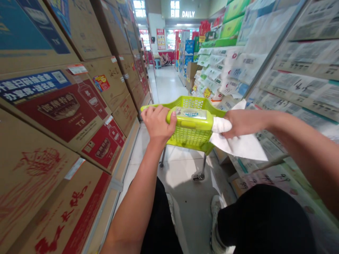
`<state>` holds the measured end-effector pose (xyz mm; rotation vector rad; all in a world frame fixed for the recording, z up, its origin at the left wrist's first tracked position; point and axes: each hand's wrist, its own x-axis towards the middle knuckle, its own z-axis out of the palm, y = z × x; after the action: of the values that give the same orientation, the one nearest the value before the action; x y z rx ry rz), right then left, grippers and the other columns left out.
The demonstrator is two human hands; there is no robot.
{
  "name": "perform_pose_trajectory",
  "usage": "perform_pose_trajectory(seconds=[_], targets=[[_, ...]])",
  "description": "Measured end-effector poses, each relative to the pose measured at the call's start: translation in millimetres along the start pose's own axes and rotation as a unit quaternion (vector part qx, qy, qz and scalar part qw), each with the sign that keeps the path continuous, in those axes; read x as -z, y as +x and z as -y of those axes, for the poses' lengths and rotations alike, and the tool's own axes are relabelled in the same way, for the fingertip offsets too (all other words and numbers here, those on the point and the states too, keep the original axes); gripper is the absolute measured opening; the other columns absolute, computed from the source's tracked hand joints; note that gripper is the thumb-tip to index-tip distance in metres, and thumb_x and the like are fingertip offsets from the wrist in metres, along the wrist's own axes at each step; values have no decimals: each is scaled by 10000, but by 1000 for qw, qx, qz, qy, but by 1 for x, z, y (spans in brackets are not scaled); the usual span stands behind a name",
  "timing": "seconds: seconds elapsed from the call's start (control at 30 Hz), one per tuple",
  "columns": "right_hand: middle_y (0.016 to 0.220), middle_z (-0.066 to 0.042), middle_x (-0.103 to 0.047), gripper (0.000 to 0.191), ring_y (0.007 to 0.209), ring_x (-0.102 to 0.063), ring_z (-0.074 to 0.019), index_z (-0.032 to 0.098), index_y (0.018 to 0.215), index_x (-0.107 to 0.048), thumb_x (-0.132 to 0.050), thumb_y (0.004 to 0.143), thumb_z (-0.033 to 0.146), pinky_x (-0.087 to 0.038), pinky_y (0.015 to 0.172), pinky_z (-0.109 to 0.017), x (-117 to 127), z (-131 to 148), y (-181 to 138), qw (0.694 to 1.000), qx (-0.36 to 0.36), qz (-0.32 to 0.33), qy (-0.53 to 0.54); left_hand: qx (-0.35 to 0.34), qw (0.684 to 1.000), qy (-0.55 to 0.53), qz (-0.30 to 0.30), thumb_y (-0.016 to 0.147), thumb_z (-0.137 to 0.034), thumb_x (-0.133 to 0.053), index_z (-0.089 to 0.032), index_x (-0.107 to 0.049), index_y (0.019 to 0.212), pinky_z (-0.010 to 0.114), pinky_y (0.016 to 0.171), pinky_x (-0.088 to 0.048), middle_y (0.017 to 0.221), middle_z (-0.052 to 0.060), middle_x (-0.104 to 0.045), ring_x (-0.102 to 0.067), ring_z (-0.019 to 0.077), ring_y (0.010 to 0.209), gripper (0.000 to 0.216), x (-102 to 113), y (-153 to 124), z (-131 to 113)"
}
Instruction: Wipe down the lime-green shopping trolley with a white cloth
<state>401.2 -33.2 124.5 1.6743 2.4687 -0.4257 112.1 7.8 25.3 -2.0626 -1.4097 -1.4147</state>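
A lime-green plastic shopping cart (182, 137) on thin metal legs stands in the aisle in front of me. My left hand (159, 121) is closed around the left part of its handle (194, 123), thumb towards me. At the right end of that handle, my right hand (235, 121) presses a white paper wipe (246, 146) onto the cart. Part of the wipe wraps over the handle's corner, and a loose flap hangs below the hand. The right fingers are partly covered by the wipe. A label lies along the top of the handle.
Stacked cardboard boxes (97, 134) line the left side close by. On the right, packs of tissue paper (299, 81) fill the shelves. Pale tiled floor (164, 84) runs ahead between them. Farther off are a blue stool (157, 62) and a person (153, 46).
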Motion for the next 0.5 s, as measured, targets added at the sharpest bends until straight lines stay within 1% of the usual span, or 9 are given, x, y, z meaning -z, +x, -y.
perform_pose_trajectory(seconds=[0.03,0.07,0.1,0.13,0.2,0.27,0.37,0.43,0.5], targets=[[603,-41,-660,323,569,-602,-220,220,666,-685,-767,704,530,-430,526,-348,3,-4,3,999,26,34,16,-1,1000,1,2,987,-524,-374,-248,-695,895,533,1016,-290,969,93,-700,-526,313,1012,433,1,0,-1],[607,-40,-666,329,582,-612,-227,222,683,-703,-771,701,544,-440,523,-346,4,-8,5,997,48,54,22,-1,1000,2,5,989,-526,-374,-247,-695,899,532,1016,-293,973,93,-702,-527,312,1014,435,1,-1,-2],[607,-39,-667,334,590,-617,-230,225,697,-716,-774,700,554,-447,522,-345,4,-11,7,996,65,57,17,0,1000,3,7,990,-527,-373,-245,-694,900,530,1016,-296,976,93,-703,-528,311,1016,436,1,0,-2],[602,-37,-662,336,587,-613,-229,225,703,-721,-774,700,557,-447,519,-343,2,-13,8,996,75,44,6,1,1000,5,8,992,-523,-372,-242,-692,901,527,1017,-299,978,94,-704,-529,311,1018,436,0,0,-2],[598,-41,-648,331,572,-597,-221,220,704,-714,-772,706,546,-434,521,-344,-7,-10,9,998,60,-20,-28,6,1000,11,7,997,-509,-374,-234,-689,899,518,1022,-303,978,96,-701,-533,311,1026,430,-2,2,0],[619,-64,-647,327,582,-591,-226,213,718,-707,-774,707,533,-413,543,-350,-19,0,5,991,-4,-115,-70,11,1000,18,5,1002,-487,-380,-227,-685,901,509,1035,-299,981,97,-698,-536,310,1040,414,-4,5,4],[715,-112,-688,355,658,-617,-253,201,817,-728,-729,763,552,-376,594,-348,-37,20,-3,961,-96,-230,-123,15,1000,23,9,1007,-467,-384,-226,-681,905,499,1048,-299,993,95,-695,-535,307,1055,396,-7,8,9],[762,-122,-710,376,700,-627,-257,195,890,-741,-661,825,556,-338,608,-334,-50,30,-9,937,-122,-290,-152,15,1000,21,13,1012,-471,-377,-229,-679,911,496,1044,-306,998,91,-694,-534,303,1054,400,-7,9,10],[779,-125,-717,373,726,-629,-255,184,916,-748,-601,875,523,-301,613,-326,-61,32,-12,911,-139,-347,-177,11,1000,18,12,1015,-485,-368,-232,-680,917,499,1034,-312,998,89,-693,-535,299,1041,413,-7,8,8]])
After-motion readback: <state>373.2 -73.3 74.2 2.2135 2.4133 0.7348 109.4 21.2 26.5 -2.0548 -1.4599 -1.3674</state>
